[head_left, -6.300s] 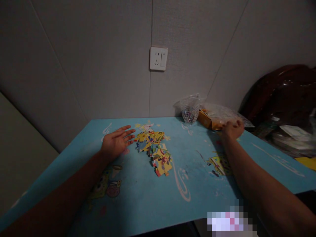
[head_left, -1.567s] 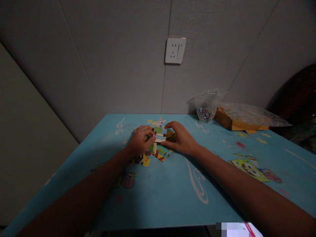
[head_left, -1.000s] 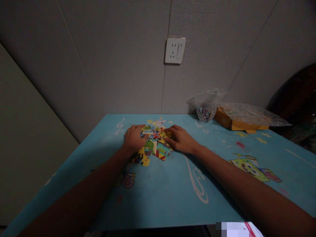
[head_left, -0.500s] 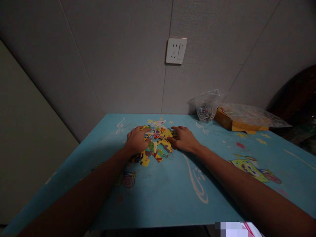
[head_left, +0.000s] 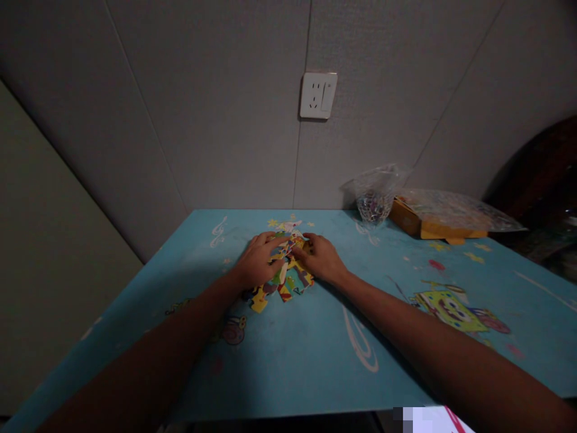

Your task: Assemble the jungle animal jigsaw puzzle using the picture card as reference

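A heap of colourful jigsaw puzzle pieces [head_left: 293,279], mostly yellow, green and red, lies near the middle of the blue table [head_left: 288,355]. My left hand [head_left: 262,260] rests against the heap's left side, its fingers stretched forward and its thumb apart over the pieces. On the opposite side my right hand [head_left: 321,257] touches the heap, fingers spread with the thumb reaching inward. A few pieces are hidden under both hands. One yellow piece [head_left: 259,300] sticks out at the near left of the heap.
At the back right stand a clear plastic bag [head_left: 375,201] with small things in it and an orange-brown box [head_left: 408,219] under plastic wrap. A wall with a white socket [head_left: 318,95] rises behind the table. Cartoon figures are printed on the tabletop.
Both hands have moved towards each other, squeezing the heap of puzzle pieces narrower between them. The view has shifted slightly.
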